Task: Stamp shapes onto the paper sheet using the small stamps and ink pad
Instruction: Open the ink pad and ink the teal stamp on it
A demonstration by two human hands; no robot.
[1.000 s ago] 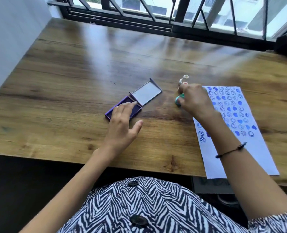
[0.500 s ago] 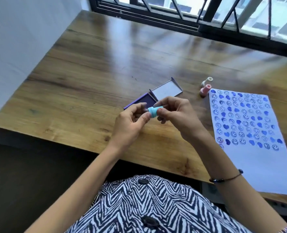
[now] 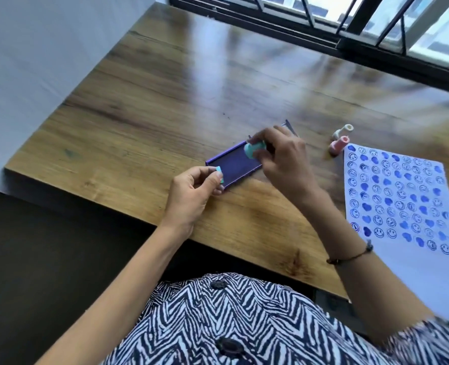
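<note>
Teal stamp (image 3: 255, 149) pinched in right hand (image 3: 284, 159) over ink pad (image 3: 235, 167); cap (image 3: 219, 177) pinched in left hand (image 3: 191, 196).

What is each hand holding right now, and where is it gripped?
The right hand pinches the teal stamp by its barrel over the ink pad. The left hand pinches its small teal cap at the fingertips.

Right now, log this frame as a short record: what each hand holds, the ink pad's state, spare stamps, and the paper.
left hand: pinching a small teal cap beside the pad's near end
right hand: holding the teal stamp over the pad
ink pad: open, purple, lid mostly hidden behind the right hand
spare stamps: pink stamp and white stamp, on the table beside the paper's far corner
paper sheet: rows of blue smileys and hearts, near part blank
</note>
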